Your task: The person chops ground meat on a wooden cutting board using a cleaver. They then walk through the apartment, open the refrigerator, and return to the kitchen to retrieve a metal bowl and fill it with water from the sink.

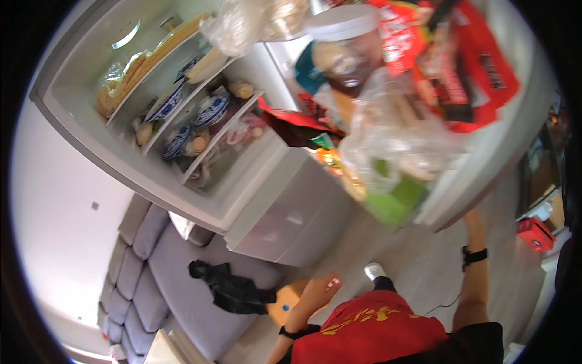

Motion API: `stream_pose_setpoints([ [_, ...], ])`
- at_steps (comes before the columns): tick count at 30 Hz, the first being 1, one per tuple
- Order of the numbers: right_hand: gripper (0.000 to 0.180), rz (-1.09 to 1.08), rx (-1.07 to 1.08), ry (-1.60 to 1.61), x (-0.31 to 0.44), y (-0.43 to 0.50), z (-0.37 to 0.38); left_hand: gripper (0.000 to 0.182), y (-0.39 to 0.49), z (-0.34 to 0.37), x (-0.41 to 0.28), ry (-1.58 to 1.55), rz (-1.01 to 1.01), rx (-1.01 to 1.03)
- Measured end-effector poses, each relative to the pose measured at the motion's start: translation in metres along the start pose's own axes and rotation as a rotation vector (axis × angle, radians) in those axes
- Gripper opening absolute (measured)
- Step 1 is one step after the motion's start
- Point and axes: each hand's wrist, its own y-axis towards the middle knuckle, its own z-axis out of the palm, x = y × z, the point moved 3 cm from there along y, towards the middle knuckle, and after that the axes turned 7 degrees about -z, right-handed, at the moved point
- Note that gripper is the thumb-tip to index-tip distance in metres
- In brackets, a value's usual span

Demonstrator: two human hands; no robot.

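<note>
A refrigerator stands before me with its door [495, 154] swung wide. My right hand [472, 220] holds the door's outer edge, its fingers hidden behind the door. Low in front of my body, my left hand [323, 287] is empty, with its fingers curled in. The door racks are crowded with a white-lidded clear jar [348, 50], red food packets [482, 68], a clear plastic bag [395, 132] and a green package [395, 200]; all look blurred. Inside, blue-and-white bowls [213, 108] and bagged food [111, 86] rest on the shelves [166, 119].
Closed lower fridge drawers [291, 214] sit under the compartment. To the left is a grey sofa [186, 282] with a black garment [236, 289] on it, near an orange box-like object [286, 302]. A red box [536, 234] is at right. A thin cable [443, 307] lies on the floor.
</note>
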Motion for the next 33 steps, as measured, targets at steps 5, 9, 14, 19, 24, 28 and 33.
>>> stream_pose_setpoints([
  [5,0.020,-0.239,0.480,0.297,0.154,-0.155,0.081,0.027,-0.049,0.026,0.055,0.132,0.128,0.077],
  [9,0.020,-0.418,0.410,0.374,0.231,-0.224,0.082,0.019,-0.059,0.057,0.083,-0.464,-0.072,0.489],
  [14,0.029,-0.318,0.299,0.327,0.193,-0.267,0.035,0.016,-0.060,0.031,0.062,-0.267,0.175,0.088],
  [19,0.024,0.038,0.061,0.329,0.109,-0.312,-0.055,0.031,-0.019,-0.066,0.036,-0.417,0.299,-0.304],
  [24,0.028,0.324,-0.069,0.294,0.060,-0.343,-0.126,0.031,0.001,-0.139,0.017,-0.379,0.402,-0.397],
  [28,0.032,0.325,-0.099,0.152,0.030,-0.338,-0.170,0.032,0.008,-0.096,-0.066,-0.406,0.463,-0.496],
  [33,0.033,0.374,-0.185,0.137,-0.008,-0.317,-0.222,0.032,0.022,0.064,-0.258,-0.505,0.639,-0.217],
])
